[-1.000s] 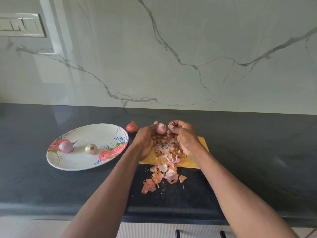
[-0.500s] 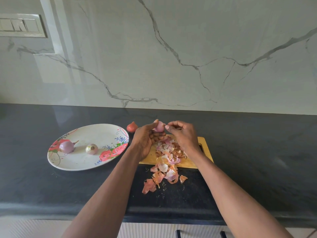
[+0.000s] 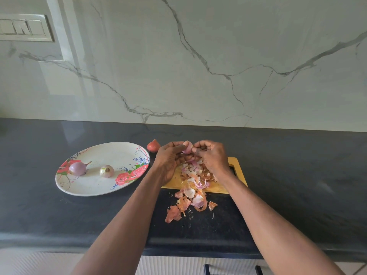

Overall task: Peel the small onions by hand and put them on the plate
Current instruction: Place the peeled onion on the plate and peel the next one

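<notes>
Both hands, left (image 3: pixel 168 157) and right (image 3: pixel 211 155), pinch an onion (image 3: pixel 187 147); its axis is hidden; black counter (image 3: pixel 297 175), marble wall (image 3: pixel 198 56).

— Where are the arms?
— Both bare forearms reach forward and converge.
— And the hands?
— The left hand (image 3: pixel 171 158) and right hand (image 3: pixel 212 155) meet fingertip to fingertip, fingers curled, pinching a small onion (image 3: pixel 187 147) between them.
</notes>
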